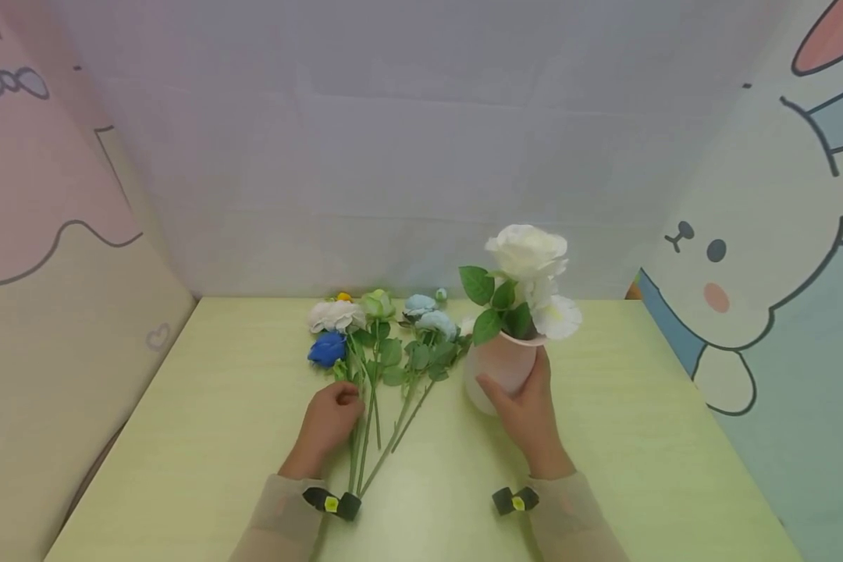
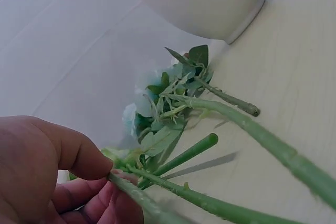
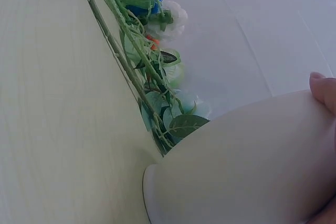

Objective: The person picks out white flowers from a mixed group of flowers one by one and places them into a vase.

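Note:
My left hand [image 1: 329, 420] pinches a green flower stem [image 2: 137, 196] between thumb and fingertips, as the left wrist view shows. Just beyond that hand lie a blue rose [image 1: 327, 349] and a white flower [image 1: 343, 315]; which bloom belongs to the pinched stem I cannot tell. With thumb and fingers around its side, my right hand [image 1: 534, 417] grips a pale pinkish-white vase [image 1: 495, 367]. Large white flowers [image 1: 527, 251] with green leaves stand in the vase. Its base shows close to the table in the right wrist view, slightly tilted.
Between the hands, light blue flowers [image 1: 435, 323] and a green flower [image 1: 378, 304] lie on the pale table [image 1: 253, 351], stems toward me. A small orange bloom [image 1: 344, 297] peeks out behind. A light cloth wall [image 1: 393, 156] rises at the back, with cartoon-printed sides.

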The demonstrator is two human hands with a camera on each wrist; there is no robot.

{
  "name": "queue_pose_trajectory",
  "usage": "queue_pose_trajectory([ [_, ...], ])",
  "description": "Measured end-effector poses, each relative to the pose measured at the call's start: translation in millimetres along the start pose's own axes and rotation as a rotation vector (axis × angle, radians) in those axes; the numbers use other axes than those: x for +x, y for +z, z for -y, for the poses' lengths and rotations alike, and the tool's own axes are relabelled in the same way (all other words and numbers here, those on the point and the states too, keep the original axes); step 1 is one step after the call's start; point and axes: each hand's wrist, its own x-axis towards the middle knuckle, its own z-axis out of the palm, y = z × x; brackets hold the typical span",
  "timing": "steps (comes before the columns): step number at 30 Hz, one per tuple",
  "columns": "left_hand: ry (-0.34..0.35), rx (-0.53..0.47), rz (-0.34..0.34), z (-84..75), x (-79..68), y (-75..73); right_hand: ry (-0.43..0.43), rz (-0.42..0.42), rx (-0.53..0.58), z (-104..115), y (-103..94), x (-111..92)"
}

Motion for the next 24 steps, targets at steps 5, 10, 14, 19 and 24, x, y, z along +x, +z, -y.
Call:
queue_pose_trajectory([
  [5,-0.059,-0.206,0.053,2.3,1.7,0.0,0.010,-0.002,0.005,3.1,-0.1,-0.3],
  [10,-0.123,-0.424,0.127,4.4,0.7,-1.6,0.013,-0.006,0.005,0.9,0.6,-0.5],
  [14,-0.161,-0.565,0.211,4.7,-0.9,-4.5,-0.006,-0.008,0.009,0.2,0.4,-0.3],
  [19,-0.177,-0.693,0.250,5.2,0.7,-5.2,-0.001,-0.004,0.014,0.9,-0.1,-0.4],
  [24,-0.184,-0.797,0.242,6.4,4.1,-2.9,0.008,-0.002,0.013,1.6,-0.2,-0.4],
])
